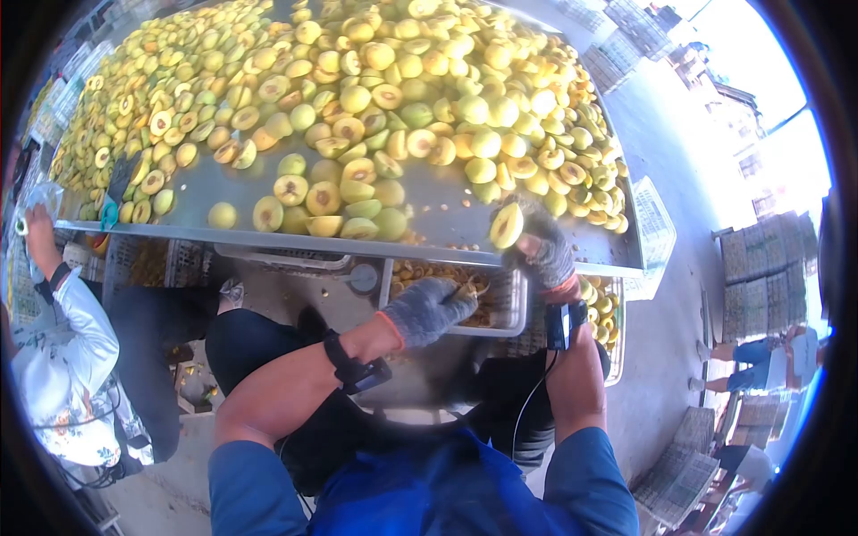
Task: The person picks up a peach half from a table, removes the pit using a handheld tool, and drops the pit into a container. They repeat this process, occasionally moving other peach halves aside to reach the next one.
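Observation:
My right hand, in a grey knit glove, grips a halved yellow peach at the near edge of the metal table. The peach's pale cut side faces left. My left hand, also gloved, is closed over a white basket below the table edge. Something small and thin shows at its fingertips, too blurred to name. Brownish scraps and pits lie in that basket. Several peach halves sit on the table ahead of my hands.
A large heap of peach halves covers the back of the table. A crate of halves stands below on the right. At left, a co-worker's hand is by the table corner. Stacked crates and other people are at right.

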A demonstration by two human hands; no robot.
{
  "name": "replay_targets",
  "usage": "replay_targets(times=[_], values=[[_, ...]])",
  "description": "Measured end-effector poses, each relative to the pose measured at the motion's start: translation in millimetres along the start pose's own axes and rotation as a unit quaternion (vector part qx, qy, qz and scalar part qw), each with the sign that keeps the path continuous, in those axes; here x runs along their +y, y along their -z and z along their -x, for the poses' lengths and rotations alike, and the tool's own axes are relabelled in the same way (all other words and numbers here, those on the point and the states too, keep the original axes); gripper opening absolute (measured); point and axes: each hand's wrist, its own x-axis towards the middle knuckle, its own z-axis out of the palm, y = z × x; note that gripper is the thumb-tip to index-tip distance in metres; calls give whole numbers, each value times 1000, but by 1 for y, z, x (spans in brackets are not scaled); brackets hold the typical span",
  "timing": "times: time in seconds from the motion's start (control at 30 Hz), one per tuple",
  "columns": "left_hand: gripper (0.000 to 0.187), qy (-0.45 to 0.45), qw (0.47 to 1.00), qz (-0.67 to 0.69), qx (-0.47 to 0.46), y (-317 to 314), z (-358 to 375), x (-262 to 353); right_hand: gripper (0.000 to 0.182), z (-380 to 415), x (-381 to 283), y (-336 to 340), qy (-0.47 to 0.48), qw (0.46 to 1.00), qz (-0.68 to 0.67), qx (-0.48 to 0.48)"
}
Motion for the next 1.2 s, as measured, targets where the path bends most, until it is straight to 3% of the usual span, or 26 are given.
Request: replay_targets(times=[0.1,0.13,0.27,0.33,0.6,0.73,0.87,0.93,1.03,1.2], values=[[27,56,961,270,-19,2,8,29,76,28,-5,-24,8,997,-69,-17],[29,50,960,277,-4,1,10,38,77,31,-2,-29,5,994,-111,-19],[29,10,986,165,40,-6,6,39,70,41,22,-25,-6,984,-175,31],[29,40,986,156,34,-5,5,47,68,47,27,-24,3,989,-141,51],[21,17,985,149,83,-30,-4,35,56,54,39,-47,126,979,7,160],[17,-128,984,-15,127,-35,-10,35,46,62,19,-61,76,977,40,193],[20,-111,981,2,161,-52,-18,24,38,63,23,-64,106,955,98,258],[23,-34,986,40,160,-55,-21,34,35,65,18,-67,109,948,116,277],[26,-99,970,24,219,-69,-26,32,32,67,14,-70,106,946,106,287],[28,-101,970,61,210,-78,-28,39,33,69,19,-65,108,947,58,297]])
